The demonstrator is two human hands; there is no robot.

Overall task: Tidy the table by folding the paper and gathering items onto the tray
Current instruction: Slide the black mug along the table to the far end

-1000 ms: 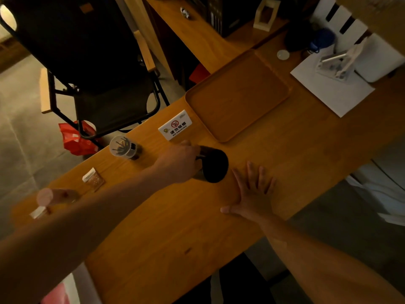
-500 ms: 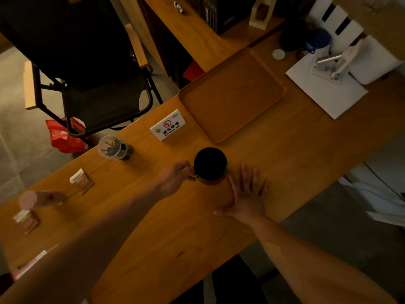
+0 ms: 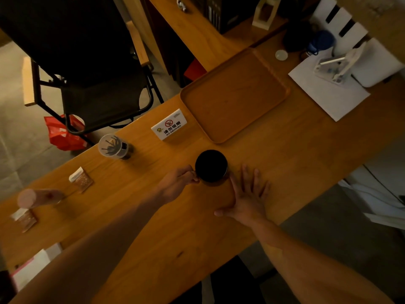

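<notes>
Black mug [image 3: 211, 165] now upright, left hand [image 3: 178, 184] still pinching handle

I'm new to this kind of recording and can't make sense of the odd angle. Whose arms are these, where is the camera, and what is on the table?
There is no machine: a person wears a wide-angle camera on the head, looking down at their own arms. The left hand has a grip at the side of a black mug standing on the wooden table. The right hand lies flat and open beside the mug, holding nothing. Further back sit a bare wooden tray, a no-smoking sign, a clear jar of dark sticks, small packets and a white paper sheet with a stand on it. The light is dim, so finer details are hard to tell.
</notes>
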